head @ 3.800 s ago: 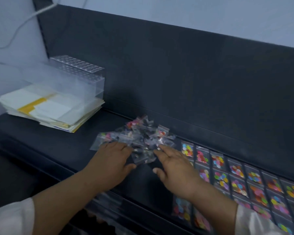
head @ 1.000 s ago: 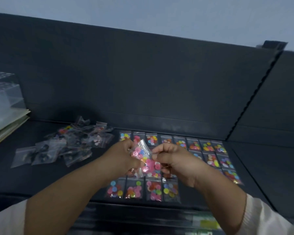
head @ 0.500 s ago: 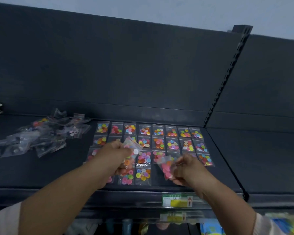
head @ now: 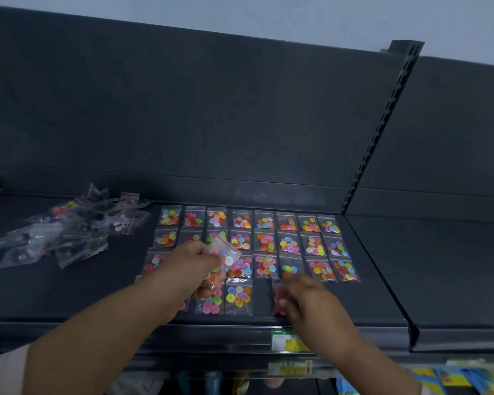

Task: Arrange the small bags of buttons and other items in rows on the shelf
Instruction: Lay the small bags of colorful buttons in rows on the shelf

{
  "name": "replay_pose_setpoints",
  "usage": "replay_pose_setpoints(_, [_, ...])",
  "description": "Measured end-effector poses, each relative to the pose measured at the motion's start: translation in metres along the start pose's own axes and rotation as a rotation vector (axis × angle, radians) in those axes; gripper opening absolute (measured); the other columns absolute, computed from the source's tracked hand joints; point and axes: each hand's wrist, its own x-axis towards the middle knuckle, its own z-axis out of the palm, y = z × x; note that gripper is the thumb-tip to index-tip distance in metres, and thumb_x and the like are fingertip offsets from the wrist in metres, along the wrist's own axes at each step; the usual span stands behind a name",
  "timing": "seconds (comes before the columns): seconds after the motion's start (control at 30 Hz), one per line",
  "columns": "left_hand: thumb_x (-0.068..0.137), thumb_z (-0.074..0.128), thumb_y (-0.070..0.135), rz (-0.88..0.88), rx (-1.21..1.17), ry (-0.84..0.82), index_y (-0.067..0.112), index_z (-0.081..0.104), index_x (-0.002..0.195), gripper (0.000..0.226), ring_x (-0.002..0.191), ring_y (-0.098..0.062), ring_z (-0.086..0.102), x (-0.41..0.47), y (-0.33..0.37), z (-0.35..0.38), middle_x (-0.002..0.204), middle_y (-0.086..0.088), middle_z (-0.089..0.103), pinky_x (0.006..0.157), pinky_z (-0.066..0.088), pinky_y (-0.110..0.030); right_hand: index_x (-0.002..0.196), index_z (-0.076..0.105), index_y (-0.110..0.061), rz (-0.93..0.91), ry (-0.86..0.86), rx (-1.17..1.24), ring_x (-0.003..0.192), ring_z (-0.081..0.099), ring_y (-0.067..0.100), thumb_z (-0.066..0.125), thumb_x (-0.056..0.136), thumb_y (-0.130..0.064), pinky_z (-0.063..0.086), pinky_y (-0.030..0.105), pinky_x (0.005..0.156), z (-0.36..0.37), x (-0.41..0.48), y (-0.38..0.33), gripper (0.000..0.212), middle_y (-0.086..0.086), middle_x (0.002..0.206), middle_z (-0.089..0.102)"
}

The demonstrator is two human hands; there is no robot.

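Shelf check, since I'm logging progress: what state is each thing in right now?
Left hand: holds a clear button bag lifted above the grid.
Right hand: blurred, setting a pink-button bag into the front row.
Grid of button bags: lying flat in rows, front row incomplete.
Loose bag pile: unsorted heap at left.

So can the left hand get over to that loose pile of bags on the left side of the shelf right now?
Probably yes for the path: bare shelf lies between the left hand and the loose pile. But that hand already grips a bag of buttons, so taking more would be awkward.
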Motion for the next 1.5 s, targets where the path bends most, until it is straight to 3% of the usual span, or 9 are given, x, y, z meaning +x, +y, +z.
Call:
replay_pose_setpoints(0.13, [0.093, 0.057, 0.017, -0.02, -0.064, 0.001, 0.012, 0.061, 0.096, 0.007, 0.072, -0.022, 0.065, -0.001, -0.001, -0.002, 0.085, -0.012, 0.071, 0.06, 0.053, -0.031, 0.141, 0.039, -0.028, -0.084, -0.107, -0.046, 0.131, 0.037, 0.008, 0.036, 0.099, -0.037, 0.027, 0.016, 0.106, 0.006, -0.01, -0.004, 0.044, -0.012, 0.147, 0.038])
replay_pose_setpoints(0.3, [0.093, 0.055, 0.015, -0.04, -0.088, 0.011, 0.014, 0.06, 0.094, 0.005, 0.068, -0.022, 0.06, -0.004, -0.002, -0.001, 0.086, -0.014, 0.067, 0.069, 0.054, -0.036, 0.15, 0.017, -0.029, -0.146, -0.213, -0.088, 0.142, 0.015, 0.007, 0.022, 0.097, -0.052, 0.008, 0.013, 0.106, 0.006, -0.012, -0.012, 0.058, -0.014, 0.156, 0.015])
replay_pose_setpoints(0.43, [0.094, 0.054, 0.015, -0.042, -0.103, -0.003, 0.015, 0.06, 0.093, 0.006, 0.066, -0.02, 0.062, -0.008, -0.001, 0.0, 0.088, -0.011, 0.067, 0.066, 0.054, -0.033, 0.15, 0.012, -0.03, -0.125, -0.269, -0.113, 0.143, 0.008, 0.006, -0.008, 0.066, -0.071, 0.002, 0.015, 0.108, 0.013, -0.013, -0.013, 0.096, -0.014, 0.158, 0.008])
replay_pose_setpoints(0.83, [0.09, 0.06, 0.011, -0.041, -0.14, -0.025, 0.013, 0.059, 0.079, 0.011, 0.085, -0.025, 0.064, -0.013, -0.004, 0.007, 0.099, -0.006, 0.064, 0.072, 0.058, -0.033, 0.15, 0.012, -0.03, -0.127, -0.299, -0.079, 0.143, 0.004, 0.004, -0.006, 0.063, -0.074, -0.001, 0.014, 0.109, 0.011, -0.013, -0.016, 0.098, -0.016, 0.157, 0.004])
replay_pose_setpoints(0.93, [0.087, 0.064, 0.011, -0.03, -0.153, -0.027, 0.014, 0.059, 0.077, 0.012, 0.092, -0.024, 0.062, -0.011, -0.006, 0.009, 0.1, -0.004, 0.064, 0.078, 0.057, -0.035, 0.148, 0.019, -0.032, -0.11, -0.222, 0.028, 0.141, 0.006, 0.001, 0.011, 0.082, -0.069, 0.002, 0.013, 0.11, 0.009, -0.013, -0.018, 0.077, -0.018, 0.155, 0.01])
replay_pose_setpoints(1.1, [0.081, 0.072, 0.013, -0.013, -0.124, -0.025, 0.016, 0.064, 0.082, 0.008, 0.086, -0.02, 0.06, -0.012, -0.006, 0.02, 0.097, -0.006, 0.07, 0.076, 0.051, -0.032, 0.121, 0.057, -0.027, 0.177, -0.049, 0.797, 0.108, 0.056, 0.002, 0.052, 0.095, -0.03, 0.044, 0.019, 0.095, -0.011, -0.006, -0.037, 0.027, -0.01, 0.122, 0.059])
replay_pose_setpoints(1.2, [0.08, 0.073, 0.014, -0.014, -0.126, -0.045, 0.018, 0.067, 0.081, 0.008, 0.079, -0.017, 0.061, -0.016, -0.004, 0.032, 0.085, -0.002, 0.072, 0.068, 0.049, -0.029, 0.094, 0.067, -0.011, 0.317, -0.107, 1.246, 0.075, 0.054, 0.027, 0.06, 0.09, -0.015, 0.05, 0.036, 0.073, -0.023, -0.002, -0.046, 0.009, 0.013, 0.085, 0.065])
replay_pose_setpoints(1.33, [0.084, 0.069, 0.014, 0.028, -0.064, -0.132, 0.019, 0.069, 0.085, 0.005, 0.071, -0.012, 0.063, -0.022, -0.004, 0.045, 0.08, 0.001, 0.071, 0.071, 0.052, -0.027, 0.066, 0.065, -0.018, 0.389, -0.086, 1.314, 0.058, 0.051, 0.018, 0.063, 0.086, -0.006, 0.047, 0.025, 0.056, -0.029, -0.003, -0.041, 0.024, 0.007, 0.066, 0.059])
replay_pose_setpoints(1.5, [0.09, 0.061, 0.021, 0.148, 0.129, -0.112, 0.03, 0.062, 0.095, 0.01, 0.087, -0.014, 0.064, -0.022, -0.009, 0.047, 0.096, 0.001, 0.067, 0.077, 0.051, -0.024, 0.063, 0.056, -0.018, 0.538, -0.034, 1.123, 0.056, 0.053, 0.012, 0.062, 0.089, -0.011, 0.047, 0.028, 0.062, -0.042, 0.001, -0.007, 0.028, 0.0, 0.061, 0.061])
